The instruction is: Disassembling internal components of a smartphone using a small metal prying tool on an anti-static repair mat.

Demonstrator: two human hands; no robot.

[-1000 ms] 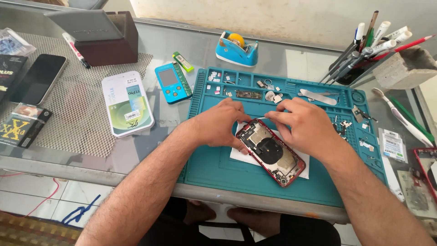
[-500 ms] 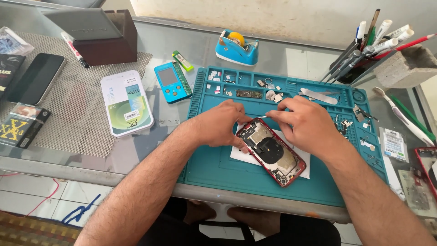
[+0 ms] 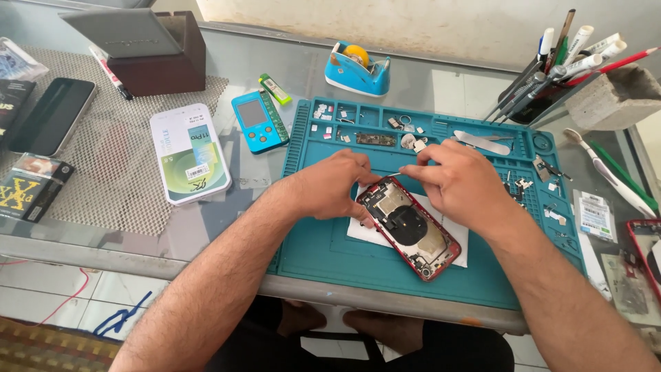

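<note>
A glass surface (image 3: 275,69) over tiled floor carries a teal mat (image 3: 330,255). On it, between the hands, lies an opened red phone (image 3: 410,227); left hand (image 3: 330,186) and right hand (image 3: 458,182) pinch its top edge.

An opened red phone housing (image 3: 410,231), insides exposed, lies diagonally on white paper (image 3: 365,231) atop the teal mat (image 3: 330,255).

Place: small phone-repair workbench
Evidence: teal repair mat (image 3: 323,255) with parts trays at 12 o'clock; tool holder (image 3: 551,83) at 1 o'clock; opened red phone (image 3: 413,231) centre
</note>
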